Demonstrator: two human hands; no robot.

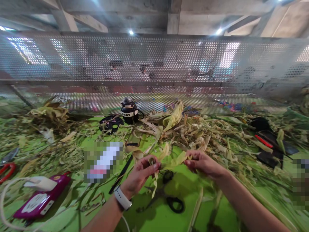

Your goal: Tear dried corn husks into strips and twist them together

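A pale yellow-green corn husk strip (pixel 177 160) is stretched between my two hands, above the bright green table (pixel 193 199). My left hand (pixel 146 169), with a white watch band on its wrist, pinches one end; a narrow piece dangles below its fingers. My right hand (pixel 202 163) pinches the other end between thumb and fingers. Under the hands lies a pair of black-handled scissors (pixel 175 205), blades pointing left and apart from both hands. Beyond them rises a heap of dried corn husks (pixel 176 120).
A perforated metal screen (pixel 154 64) spans the back, with people behind it. A black bottle (pixel 129 112) stands before it. At left are a purple power bank (pixel 42 198) with a white cable and red-handled scissors (pixel 8 170). Husk scraps (pixel 55 120) cover both sides.
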